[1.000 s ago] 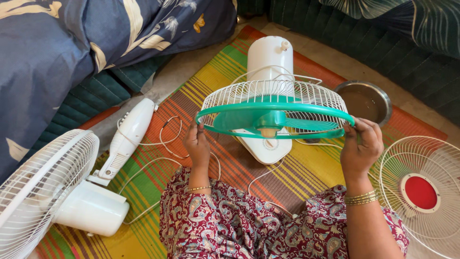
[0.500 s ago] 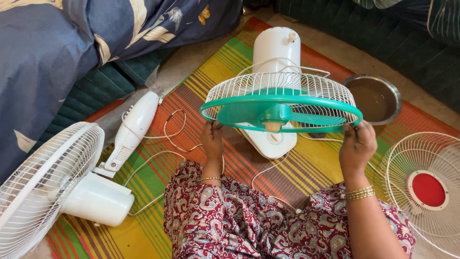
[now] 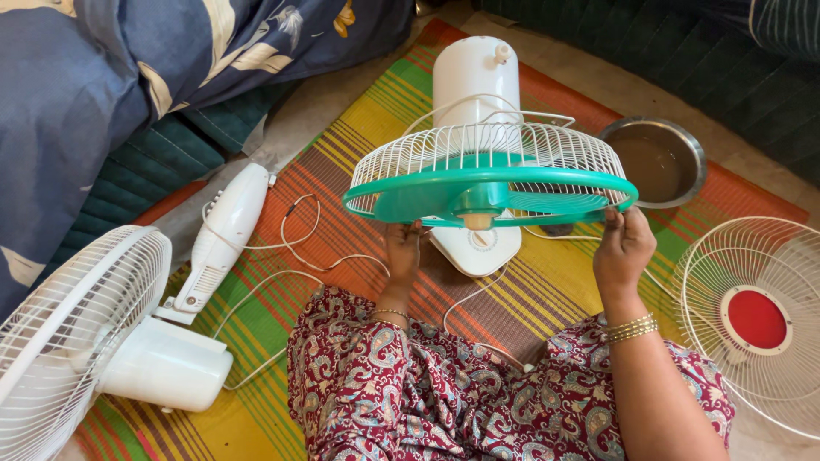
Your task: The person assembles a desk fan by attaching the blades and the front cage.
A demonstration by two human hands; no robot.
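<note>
The person is sitting on a striped mat (image 3: 359,154) and holding a table fan's head up over the lap, tilted almost flat. The left hand (image 3: 401,256) is pinching the near edge of the green guard ring (image 3: 491,179), and the right hand (image 3: 622,246) is gripping the ring at its right side, so both hands are clamped on the ring, well apart. The white wire cage (image 3: 487,145) is sitting on the far side of the ring, with the green blades (image 3: 478,203) and hub facing the person. Honestly, the safest way is probably keeping both grips on the solid ring, not the thin wires, and holding it level. A loose front grille (image 3: 752,320) is lying at the right, a steel bowl (image 3: 656,162) behind it.
</note>
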